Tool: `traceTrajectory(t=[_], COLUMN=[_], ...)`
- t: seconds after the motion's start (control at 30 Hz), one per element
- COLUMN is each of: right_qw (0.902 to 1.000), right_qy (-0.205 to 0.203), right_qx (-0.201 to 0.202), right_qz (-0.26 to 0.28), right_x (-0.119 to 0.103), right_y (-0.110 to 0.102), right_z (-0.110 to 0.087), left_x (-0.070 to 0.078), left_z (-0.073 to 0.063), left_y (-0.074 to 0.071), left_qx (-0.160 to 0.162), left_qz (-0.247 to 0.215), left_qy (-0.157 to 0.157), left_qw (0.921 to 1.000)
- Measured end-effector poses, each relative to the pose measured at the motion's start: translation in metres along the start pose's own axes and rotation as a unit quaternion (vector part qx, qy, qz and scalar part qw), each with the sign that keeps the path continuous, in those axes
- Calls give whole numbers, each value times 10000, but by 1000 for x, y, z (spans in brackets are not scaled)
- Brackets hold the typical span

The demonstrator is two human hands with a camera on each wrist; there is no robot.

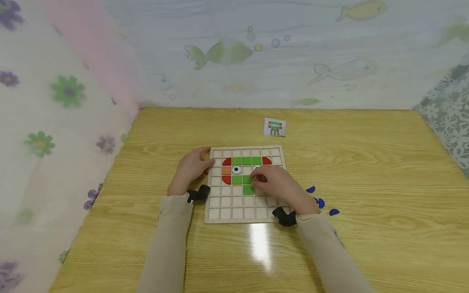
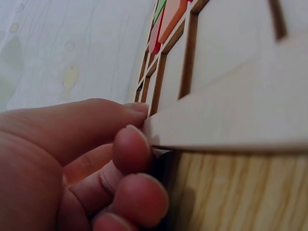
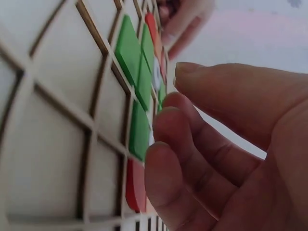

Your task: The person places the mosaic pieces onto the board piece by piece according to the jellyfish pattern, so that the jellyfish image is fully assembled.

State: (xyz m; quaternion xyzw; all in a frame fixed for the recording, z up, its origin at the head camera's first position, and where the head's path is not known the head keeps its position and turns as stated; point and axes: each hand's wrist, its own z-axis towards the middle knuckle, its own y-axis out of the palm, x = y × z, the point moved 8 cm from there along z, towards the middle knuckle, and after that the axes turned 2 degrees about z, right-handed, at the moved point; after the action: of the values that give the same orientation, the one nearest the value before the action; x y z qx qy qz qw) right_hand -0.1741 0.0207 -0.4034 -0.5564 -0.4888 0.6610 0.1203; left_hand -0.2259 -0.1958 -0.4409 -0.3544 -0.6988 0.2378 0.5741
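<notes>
A wooden grid board [image 1: 220, 202] lies on the table. Green square tiles [image 1: 246, 160], rounded red pieces [image 1: 267, 160], an orange tile [image 1: 226, 170] and a round eye piece [image 1: 236, 169] sit in its cells. My left hand [image 1: 192, 167] holds the board's left edge near the far corner; in the left wrist view the thumb touches the rim, with curled fingers beside it. Over the board's middle is my right hand [image 1: 276, 181], close to a lower green tile [image 1: 248, 190]. Its thumb and fingertips are apart in the right wrist view, nothing visible between them. It partly covers a second eye piece.
A small picture card [image 1: 275, 127] lies behind the board. Several blue half-round pieces [image 1: 334, 212] are scattered right of it, near the right forearm. Painted walls border the table [image 1: 373, 162] at the back and left. Black wrist cameras [image 1: 283, 217] sit close to the board.
</notes>
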Motion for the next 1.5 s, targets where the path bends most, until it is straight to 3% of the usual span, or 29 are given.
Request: traceTrajectory(t=[0.23,0.4,0.7,1.1,1.5], right_qw=[9991,9977,9983,9984,9948], right_qy=[413,626,549,450,363], right_qx=[-42,154,105,-335,-934], right_qz=[109,184,166,-87,-200], right_x=[23,38,49,65,80], right_y=[-17,-36,-48,-49,-31], right_z=[-8,-14,-24,-53,-66], left_x=[-1,-1,-3,-1,1], left_z=[-2,-1,2,1,-2], left_y=[2,-1,-3,0,0], left_qx=[-72,1,-27,-59,-57], left_qz=[-53,9,-42,-278,-181], left_qy=[12,42,-78,-88,-109], left_qw=[10000,10000,10000,9996,9998])
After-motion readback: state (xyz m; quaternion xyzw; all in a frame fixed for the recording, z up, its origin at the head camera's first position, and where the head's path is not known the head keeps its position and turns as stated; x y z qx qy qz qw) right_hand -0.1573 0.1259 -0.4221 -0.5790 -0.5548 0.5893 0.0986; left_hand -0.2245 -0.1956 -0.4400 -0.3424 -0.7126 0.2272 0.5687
